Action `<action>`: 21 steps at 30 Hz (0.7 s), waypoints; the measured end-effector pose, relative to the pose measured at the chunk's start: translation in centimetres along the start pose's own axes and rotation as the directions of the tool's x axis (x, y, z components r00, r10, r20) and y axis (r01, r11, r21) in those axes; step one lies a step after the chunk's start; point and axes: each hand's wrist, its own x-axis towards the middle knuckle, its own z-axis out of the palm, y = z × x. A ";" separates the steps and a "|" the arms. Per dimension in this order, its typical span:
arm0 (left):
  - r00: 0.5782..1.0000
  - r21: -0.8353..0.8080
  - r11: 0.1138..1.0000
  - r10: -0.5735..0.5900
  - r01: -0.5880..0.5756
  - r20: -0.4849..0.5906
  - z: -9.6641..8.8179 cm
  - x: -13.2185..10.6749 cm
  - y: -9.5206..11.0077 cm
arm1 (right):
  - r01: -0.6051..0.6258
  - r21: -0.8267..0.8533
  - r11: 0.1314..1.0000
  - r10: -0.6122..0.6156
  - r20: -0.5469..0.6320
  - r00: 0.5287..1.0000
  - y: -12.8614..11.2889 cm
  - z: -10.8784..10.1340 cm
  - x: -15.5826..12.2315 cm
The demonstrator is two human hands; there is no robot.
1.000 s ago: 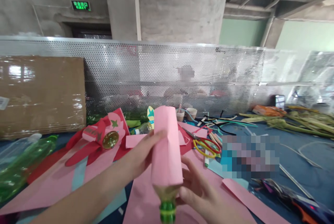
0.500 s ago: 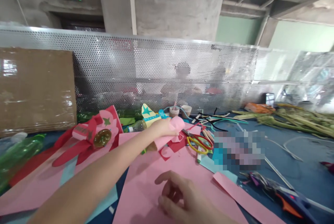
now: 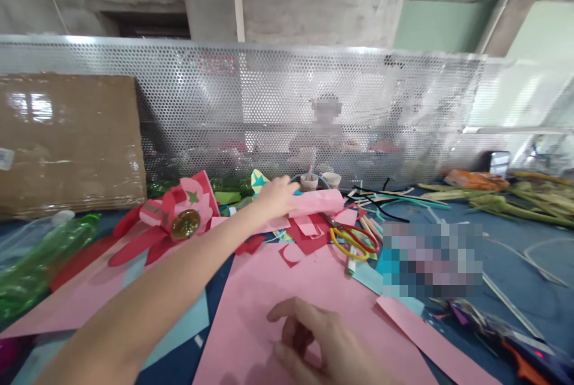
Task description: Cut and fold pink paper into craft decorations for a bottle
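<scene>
My left hand (image 3: 277, 196) reaches far across the table, fingers stretched out and apart, beside the end of a rolled piece of pink paper (image 3: 317, 202). Whether the fingertips touch that roll is unclear. Behind this hand, a pale yellow shape with a teal star (image 3: 258, 180) is partly covered. Closer to me, my right hand (image 3: 318, 337) hovers over a large pink paper sheet (image 3: 251, 301), its fingers loosely curled and apart, with nothing in them. Scissors with red and yellow handles (image 3: 354, 241) lie beyond the sheet, among red paper scraps (image 3: 309, 238).
At right lies a glue gun (image 3: 506, 337) with a red light, near a pink paper strip (image 3: 430, 337). A red paper flower (image 3: 179, 220) and a green plastic bottle (image 3: 49, 253) are at left. Cups (image 3: 330, 180) stand before a perforated screen (image 3: 192, 110); dried husks (image 3: 515, 199) lie far right.
My left hand has come off the curled pink paper, which now lies just to its right, farther back. My right hand stays nearly in place. The view has shifted slightly.
</scene>
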 end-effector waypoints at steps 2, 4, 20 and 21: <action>0.987 0.015 0.997 -0.078 0.077 0.137 -0.8 -2.0 -2.5 | 0.028 -0.004 1.000 -0.028 -0.007 1.000 0.1 0.1 -0.1; 0.954 0.035 0.988 -0.153 0.149 0.257 -1.0 -4.0 -4.7 | 0.049 -0.015 0.999 -0.049 -0.018 0.999 0.3 0.3 -0.3; 0.906 -0.386 0.876 -0.121 0.290 0.407 -5.0 -9.3 -7.8 | 0.017 -0.144 0.989 -0.046 -0.197 0.979 -0.2 -0.6 -0.6; 0.926 -0.453 0.851 -0.094 0.266 0.366 -6.0 -9.6 -7.9 | 0.026 -0.112 0.993 -0.053 -0.246 0.968 -0.2 -0.7 -0.4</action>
